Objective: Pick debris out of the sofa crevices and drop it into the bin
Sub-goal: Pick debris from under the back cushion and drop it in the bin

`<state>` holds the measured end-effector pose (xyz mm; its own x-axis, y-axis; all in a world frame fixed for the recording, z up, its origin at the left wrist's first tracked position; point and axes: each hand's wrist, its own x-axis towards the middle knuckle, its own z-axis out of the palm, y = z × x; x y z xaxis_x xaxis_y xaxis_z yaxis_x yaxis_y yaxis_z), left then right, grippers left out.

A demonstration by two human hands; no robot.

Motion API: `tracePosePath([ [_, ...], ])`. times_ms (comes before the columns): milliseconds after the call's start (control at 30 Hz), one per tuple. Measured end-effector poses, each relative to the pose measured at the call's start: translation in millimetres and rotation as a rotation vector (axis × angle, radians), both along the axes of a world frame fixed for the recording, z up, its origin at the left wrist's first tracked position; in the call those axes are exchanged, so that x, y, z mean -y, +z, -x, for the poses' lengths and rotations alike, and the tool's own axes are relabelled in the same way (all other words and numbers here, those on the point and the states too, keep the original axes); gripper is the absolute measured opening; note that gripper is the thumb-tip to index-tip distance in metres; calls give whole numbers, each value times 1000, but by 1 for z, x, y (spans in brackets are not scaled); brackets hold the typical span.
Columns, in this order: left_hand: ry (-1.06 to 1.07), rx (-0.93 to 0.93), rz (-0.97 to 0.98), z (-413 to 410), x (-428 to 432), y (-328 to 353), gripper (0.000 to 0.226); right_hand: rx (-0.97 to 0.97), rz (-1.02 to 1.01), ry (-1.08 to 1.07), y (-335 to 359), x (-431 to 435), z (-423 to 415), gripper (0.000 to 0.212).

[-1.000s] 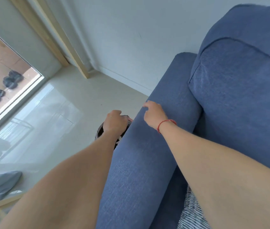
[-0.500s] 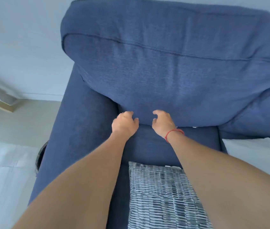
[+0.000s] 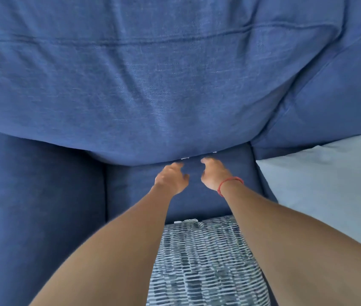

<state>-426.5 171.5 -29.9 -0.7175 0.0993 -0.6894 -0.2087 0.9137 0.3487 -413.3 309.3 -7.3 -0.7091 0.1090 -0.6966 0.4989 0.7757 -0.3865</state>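
Both hands have shifted off the armrest and bin side, where they were a second ago, and now sit at the seam where the back cushion meets the seat cushion, center frame. Camera has closed in too; the back cushion fills the whole upper half.

Left hand: fingers loosely curled, apart from each other, tips pointing at the crevice, holding nothing. Right hand: same loose curl, thumb and fingers parted, nothing pinched. Red string bracelet on the right wrist. The hands are near each other but not touching.

Debris: small white flecks sitting right in the crevice line, just above and between the two sets of fingertips; another fleck further right along the same seam. Motion blur there, so probably paper scraps, can't tell for sure. Neither hand is touching them as far as I can see.

Bin is out of frame.

Left armrest runs down the left side of frame, darker blue. Patterned pillow, grey-white dashes, lies on the seat at bottom center between the forearms, with a small white tag at its top edge. Pale blue-white cloth covers the seat at right. Second back cushion at upper right butts against the first.
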Motion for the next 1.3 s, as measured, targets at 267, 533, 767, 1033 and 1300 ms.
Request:
tracePosePath([
  [267, -155, -11, 13, 17, -16, -67, 73, -14, -24, 239, -76, 4, 23, 76],
  [533, -187, -2, 49, 26, -12, -79, 80, 62, -106, 251, -87, 10, 40, 65],
  [767, -265, 45, 126, 36, -16, -76, 82, 81, -99, 204, -86, 4, 47, 77],
  [1033, -211, 16, 163, 31, -25, -60, 67, -73, -93, 179, -70, 4, 28, 48],
  [1300, 173, -202, -66, -16, 19, -13, 20, -234, -66, -19, -28, 18, 1, 17],
])
